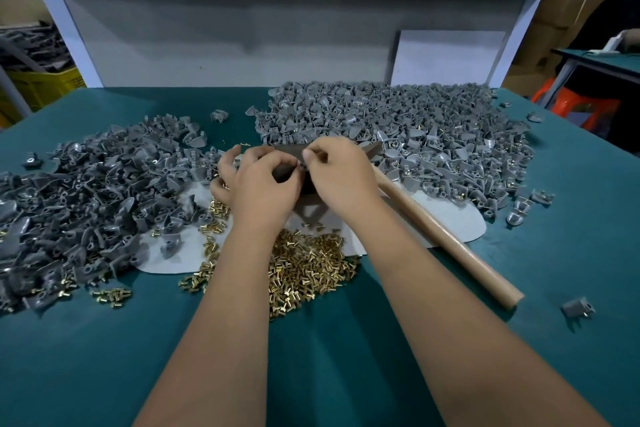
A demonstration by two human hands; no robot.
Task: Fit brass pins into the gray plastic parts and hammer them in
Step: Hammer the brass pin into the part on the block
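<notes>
My left hand (pixel 258 180) and my right hand (pixel 337 170) meet at the middle of the green table, fingers curled together over a small gray plastic part (pixel 285 172) that they mostly hide. My left hand grips the part. My right thumb and forefinger pinch at its top; a brass pin there is too small to make out. A heap of loose brass pins (pixel 308 267) lies just below my wrists. A wooden-handled hammer (pixel 440 236) lies on the table to the right of my right forearm, untouched.
A large pile of gray parts (pixel 398 135) fills the back right, and another pile (pixel 93 184) spreads over the left. A pale mat (pixel 453 218) lies under the work spot. One stray gray part (pixel 576 307) sits near the right edge. A white shelf frame (pixel 69 28) stands behind.
</notes>
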